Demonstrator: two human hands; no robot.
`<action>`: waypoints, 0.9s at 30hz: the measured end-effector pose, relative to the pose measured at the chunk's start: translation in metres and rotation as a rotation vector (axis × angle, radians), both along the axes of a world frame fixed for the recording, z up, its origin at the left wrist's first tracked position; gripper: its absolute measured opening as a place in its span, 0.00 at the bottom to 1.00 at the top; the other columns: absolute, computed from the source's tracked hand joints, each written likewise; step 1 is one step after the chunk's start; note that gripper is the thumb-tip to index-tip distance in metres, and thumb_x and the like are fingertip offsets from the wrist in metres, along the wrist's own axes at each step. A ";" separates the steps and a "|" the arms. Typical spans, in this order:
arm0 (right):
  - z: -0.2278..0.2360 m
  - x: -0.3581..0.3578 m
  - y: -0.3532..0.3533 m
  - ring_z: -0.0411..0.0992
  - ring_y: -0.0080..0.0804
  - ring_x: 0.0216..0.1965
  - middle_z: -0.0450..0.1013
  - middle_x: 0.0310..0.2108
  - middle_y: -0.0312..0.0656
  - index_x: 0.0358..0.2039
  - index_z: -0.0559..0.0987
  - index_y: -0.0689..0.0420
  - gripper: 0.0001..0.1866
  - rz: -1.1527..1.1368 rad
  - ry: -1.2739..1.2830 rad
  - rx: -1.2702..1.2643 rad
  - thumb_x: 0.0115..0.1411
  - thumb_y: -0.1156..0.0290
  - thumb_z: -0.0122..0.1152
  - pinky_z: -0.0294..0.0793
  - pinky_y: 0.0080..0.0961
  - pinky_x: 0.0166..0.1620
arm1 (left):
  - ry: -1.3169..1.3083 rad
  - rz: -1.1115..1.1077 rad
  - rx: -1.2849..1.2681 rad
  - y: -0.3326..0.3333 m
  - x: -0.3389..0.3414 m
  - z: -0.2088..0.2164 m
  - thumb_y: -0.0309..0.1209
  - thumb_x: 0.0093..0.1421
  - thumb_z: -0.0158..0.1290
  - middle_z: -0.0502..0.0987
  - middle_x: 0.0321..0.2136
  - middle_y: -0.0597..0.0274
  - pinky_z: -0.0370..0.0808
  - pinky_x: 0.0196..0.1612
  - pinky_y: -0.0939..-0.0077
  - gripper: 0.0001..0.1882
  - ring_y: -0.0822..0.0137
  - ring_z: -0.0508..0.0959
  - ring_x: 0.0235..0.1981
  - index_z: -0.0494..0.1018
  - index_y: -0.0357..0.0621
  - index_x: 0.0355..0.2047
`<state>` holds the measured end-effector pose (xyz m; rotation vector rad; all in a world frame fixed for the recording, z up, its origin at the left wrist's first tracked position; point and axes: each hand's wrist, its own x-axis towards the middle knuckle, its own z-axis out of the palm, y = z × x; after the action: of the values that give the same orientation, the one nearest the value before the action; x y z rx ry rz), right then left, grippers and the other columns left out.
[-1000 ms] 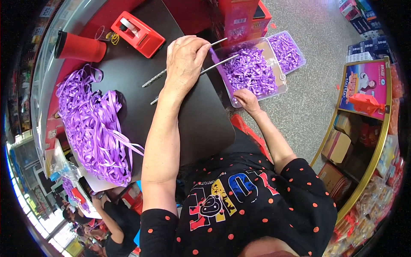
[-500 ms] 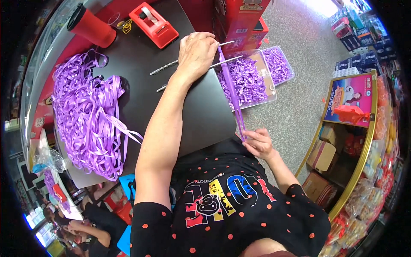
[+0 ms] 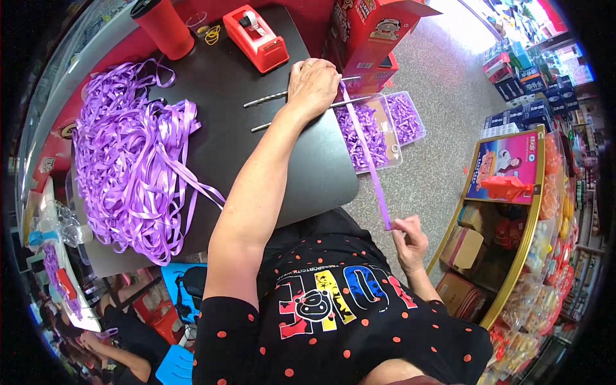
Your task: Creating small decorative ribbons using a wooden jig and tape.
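Observation:
At the dark table's right edge, my left hand [image 3: 314, 86] is closed over two slim metal rods [image 3: 271, 124] that look like chopsticks; its fingertips are hidden. The rods lie across the tabletop and stick out past the edge. A purple satin ribbon [image 3: 371, 163] runs taut from beside the left fingers, over the rods, down toward my body. Its lower end is pinched between thumb and fingers of my right hand [image 3: 410, 242]. On the table's left lies a big heap of loose purple ribbon [image 3: 138, 173], with some strands trailing toward my left forearm.
Below the table edge, two clear plastic boxes [image 3: 399, 151] [image 3: 420, 131] hold small purple ribbon pieces. A red tape dispenser [image 3: 260, 42] and red tumbler [image 3: 163, 29] stand at the back. Red cartons [image 3: 372, 38] rise beyond. A gold-edged display case [image 3: 507, 282] is at right.
My right hand has moved down and right, away from the left hand, drawing the ribbon out longer. My left hand keeps its grip on the rods. The whole view has shifted a little.

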<state>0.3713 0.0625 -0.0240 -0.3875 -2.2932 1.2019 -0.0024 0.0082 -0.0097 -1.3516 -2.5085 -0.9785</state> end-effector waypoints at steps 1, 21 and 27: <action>0.014 -0.002 -0.001 0.68 0.29 0.31 0.77 0.31 0.40 0.39 0.79 0.59 0.16 0.010 0.025 -0.011 0.48 0.85 0.61 0.67 0.24 0.36 | 0.000 0.005 0.005 -0.001 -0.001 -0.001 0.35 0.58 0.47 0.78 0.40 0.61 0.60 0.54 0.62 0.14 0.62 0.71 0.48 0.79 0.41 0.30; 0.192 -0.327 0.060 0.70 0.21 0.29 0.77 0.38 0.40 0.54 0.67 0.50 0.23 0.472 0.356 -0.636 0.67 0.49 0.40 0.63 0.15 0.32 | -0.046 0.067 -0.092 -0.003 -0.001 0.000 0.35 0.57 0.45 0.77 0.41 0.61 0.59 0.55 0.61 0.14 0.62 0.70 0.49 0.79 0.42 0.32; 0.113 -0.432 0.121 0.65 0.16 0.28 0.77 0.37 0.39 0.61 0.61 0.50 0.28 0.485 -0.014 -0.756 0.66 0.48 0.40 0.59 0.14 0.31 | -0.072 -0.006 -0.051 -0.010 0.001 0.008 0.31 0.48 0.47 0.76 0.41 0.57 0.58 0.57 0.60 0.14 0.59 0.69 0.51 0.78 0.40 0.31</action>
<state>-0.0611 0.1833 0.0894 -0.0846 -1.9104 2.3096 -0.0012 -0.0014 -0.0021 -1.3624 -2.6002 -0.9888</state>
